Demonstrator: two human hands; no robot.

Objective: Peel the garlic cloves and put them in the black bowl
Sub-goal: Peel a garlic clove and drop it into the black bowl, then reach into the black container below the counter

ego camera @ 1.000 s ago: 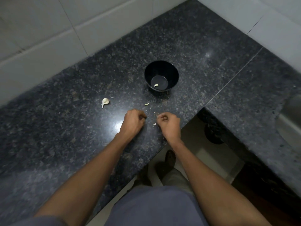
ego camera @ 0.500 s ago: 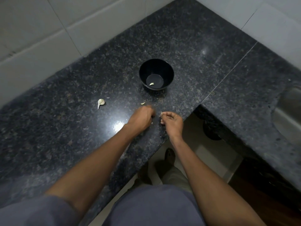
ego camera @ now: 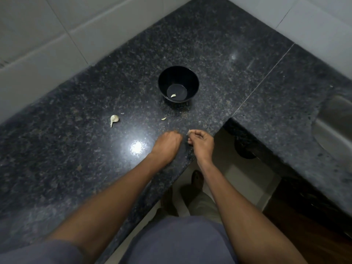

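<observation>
Both forearms extend forward, bare from the short grey sleeves, converging so that the hands sit just beside each other without clear contact. The left hand (ego camera: 167, 142) is knuckles-up with fingers curled under into a loose fist; whether it holds anything cannot be told. The right hand (ego camera: 202, 142) is turned slightly inward, fingers curled, its thumb and forefinger pinched together on a thin pale sliver at the fingertips.

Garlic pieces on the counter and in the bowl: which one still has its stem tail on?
The garlic clove lying alone on the counter, left of the black bowl. The piece in the bowl shows no tail.
</observation>
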